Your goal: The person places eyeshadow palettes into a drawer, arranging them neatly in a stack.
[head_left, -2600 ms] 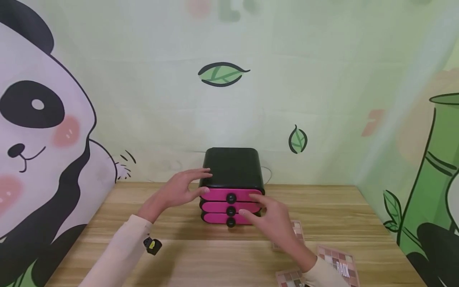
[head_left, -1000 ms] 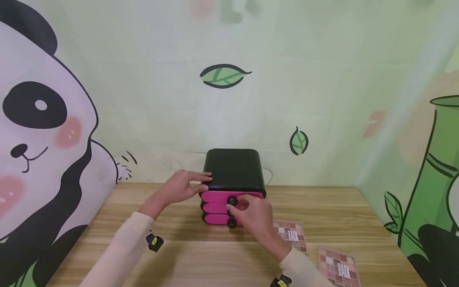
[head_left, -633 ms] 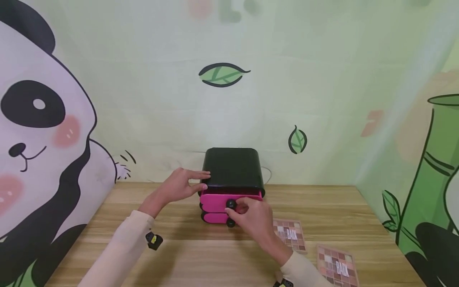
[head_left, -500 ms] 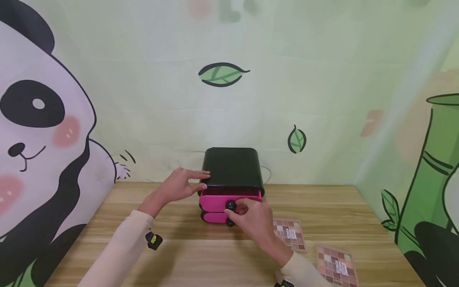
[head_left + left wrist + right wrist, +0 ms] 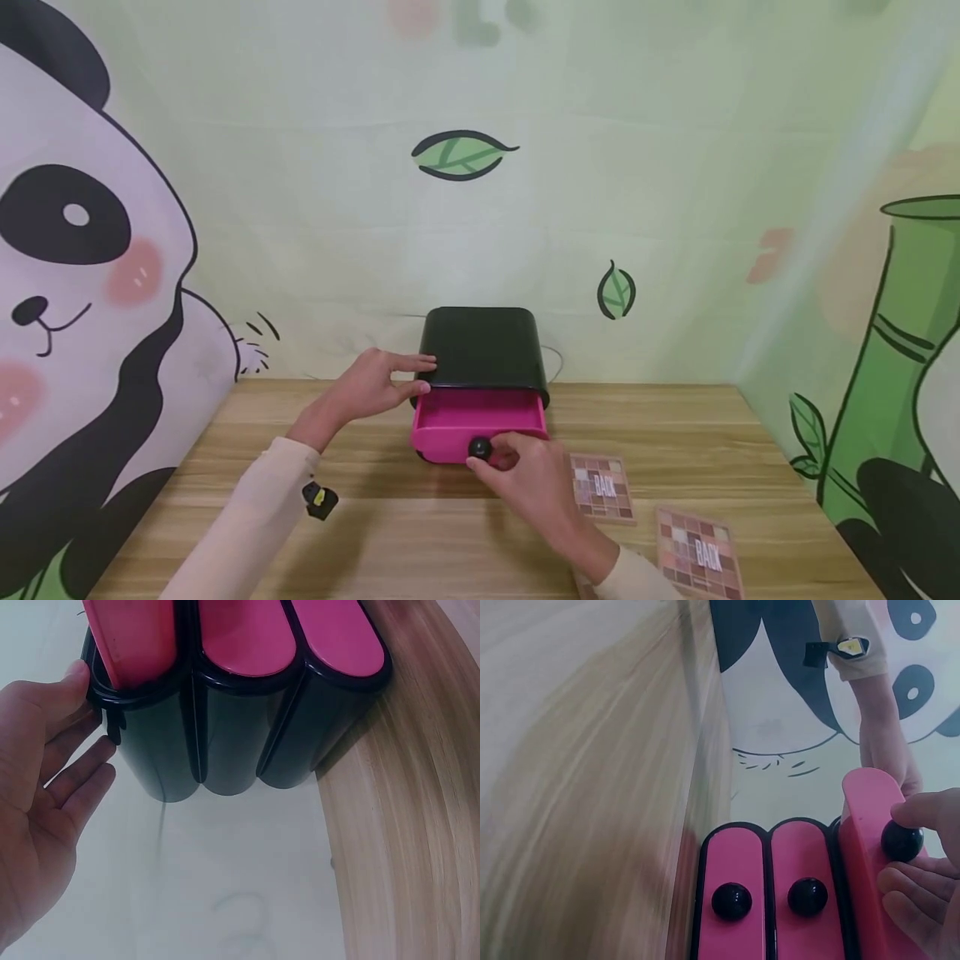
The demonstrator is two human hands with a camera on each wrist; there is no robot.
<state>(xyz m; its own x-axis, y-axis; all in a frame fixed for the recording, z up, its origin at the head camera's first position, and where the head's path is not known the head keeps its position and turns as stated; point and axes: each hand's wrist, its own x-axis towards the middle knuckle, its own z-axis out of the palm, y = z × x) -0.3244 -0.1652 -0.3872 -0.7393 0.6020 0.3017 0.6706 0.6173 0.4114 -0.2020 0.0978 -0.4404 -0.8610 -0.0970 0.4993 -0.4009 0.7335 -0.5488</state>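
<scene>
A small black drawer box stands at the back of the wooden table. Its pink top drawer is pulled well out and looks empty inside. My right hand pinches that drawer's round black knob, also in the right wrist view between thumb and fingers. The two lower pink drawers sit pushed in. My left hand rests with straight fingers against the box's left top edge; the left wrist view shows the hand flat beside the box.
Two eyeshadow palettes lie on the table to the right of the box, one nearer it and one by the front right. Painted walls close in the table at the back and on both sides.
The top drawer has slid out toward me, drawn by my right hand on its knob. Earlier that hand reached in and took the knob. My left hand has stayed on the box.
</scene>
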